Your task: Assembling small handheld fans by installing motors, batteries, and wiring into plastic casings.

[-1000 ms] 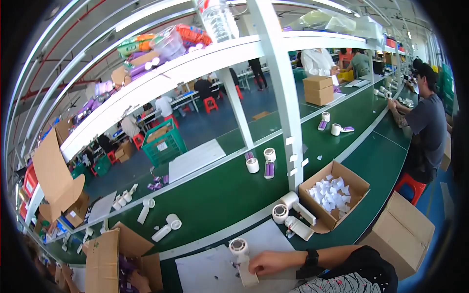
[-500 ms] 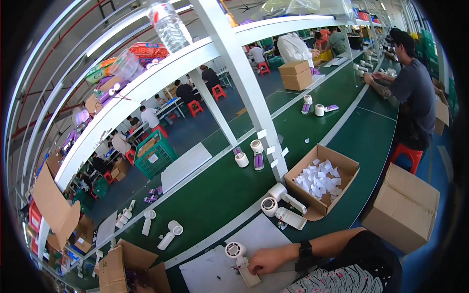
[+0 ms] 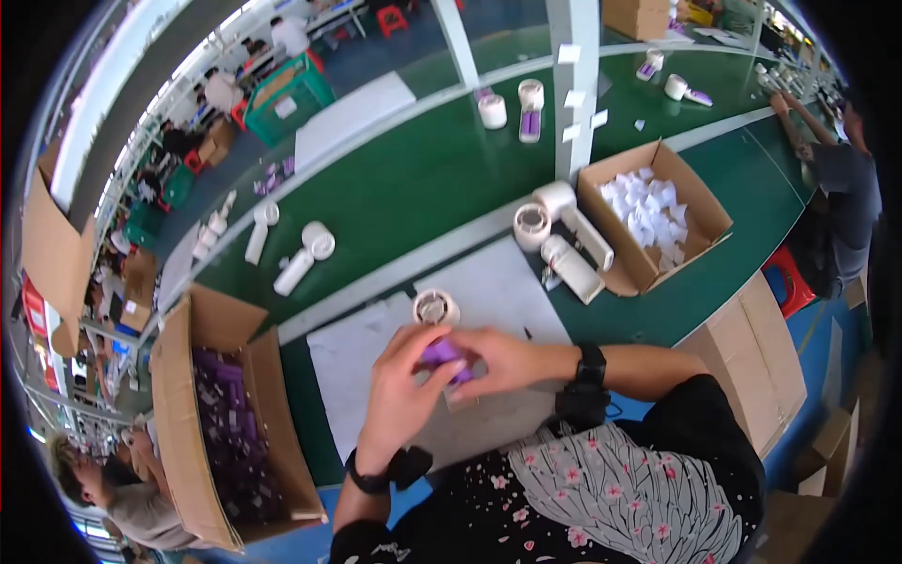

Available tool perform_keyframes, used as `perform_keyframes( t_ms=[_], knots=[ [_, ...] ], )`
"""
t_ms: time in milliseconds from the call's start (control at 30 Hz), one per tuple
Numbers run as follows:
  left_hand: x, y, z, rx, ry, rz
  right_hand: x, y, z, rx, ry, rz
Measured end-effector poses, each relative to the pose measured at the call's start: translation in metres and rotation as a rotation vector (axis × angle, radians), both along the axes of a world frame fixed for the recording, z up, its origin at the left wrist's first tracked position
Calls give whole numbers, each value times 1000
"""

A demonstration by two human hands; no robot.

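Left of the pale board point(image 3: 352, 343), I see an open carton point(image 3: 183, 423) with a heap of purple pieces point(image 3: 235, 414) inside. Above the board, the left hand point(image 3: 396, 385) has its grip closed on a small purple piece point(image 3: 440, 352); the right hand point(image 3: 503, 360), on the other side, has its grip clamped on that same piece, its outline blurred. On the board just beyond the hands lies a white round-headed part point(image 3: 435, 306), its near end hidden. Right of the board, white casings point(image 3: 575, 269) rest on the green desk point(image 3: 648, 327) beside a box point(image 3: 703, 237) of white paper scraps point(image 3: 648, 209).
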State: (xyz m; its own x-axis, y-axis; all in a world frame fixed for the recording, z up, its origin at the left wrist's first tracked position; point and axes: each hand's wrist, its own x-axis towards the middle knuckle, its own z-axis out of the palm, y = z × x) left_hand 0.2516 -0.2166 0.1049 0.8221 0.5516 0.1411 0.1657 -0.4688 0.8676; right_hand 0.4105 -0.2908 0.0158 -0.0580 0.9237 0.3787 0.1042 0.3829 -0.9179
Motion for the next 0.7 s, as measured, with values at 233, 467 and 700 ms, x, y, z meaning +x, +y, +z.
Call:
perform_keyframes(
  t_ms=[233, 467, 700],
  knots=[
    [-4, 16, -35, 480, -11, 101, 17, 2, -2, -167, -179, -260],
    [-13, 26, -72, 87, 155, -41, 11, 4, -9, -186, -396, -394],
    [-2, 62, -84, 8, 113, -157, 10, 14, -14, -217, -384, -415]
  ],
)
